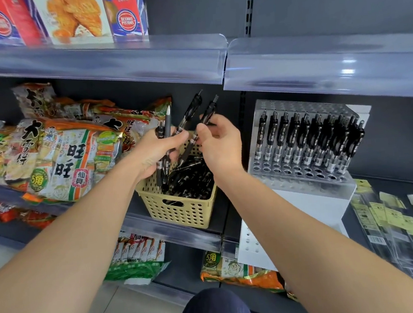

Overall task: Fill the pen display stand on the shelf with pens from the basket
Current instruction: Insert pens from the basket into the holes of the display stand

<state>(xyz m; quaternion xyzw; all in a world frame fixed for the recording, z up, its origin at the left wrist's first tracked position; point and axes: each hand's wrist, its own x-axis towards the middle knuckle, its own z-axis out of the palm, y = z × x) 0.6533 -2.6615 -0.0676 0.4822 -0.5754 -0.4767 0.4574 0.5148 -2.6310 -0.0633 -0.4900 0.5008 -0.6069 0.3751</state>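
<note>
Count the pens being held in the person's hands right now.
4. The left hand grips three: a grey pen between two black pens, above the basket. The right hand pinches the fourth pen. Others may be hidden within either grip.

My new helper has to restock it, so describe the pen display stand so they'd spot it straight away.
On the shelf, right of the beige perforated basket, sits the pen display stand. It is a clear block drilled with rows of holes, on a white base. Nothing else holds black pens standing in rows.
</note>
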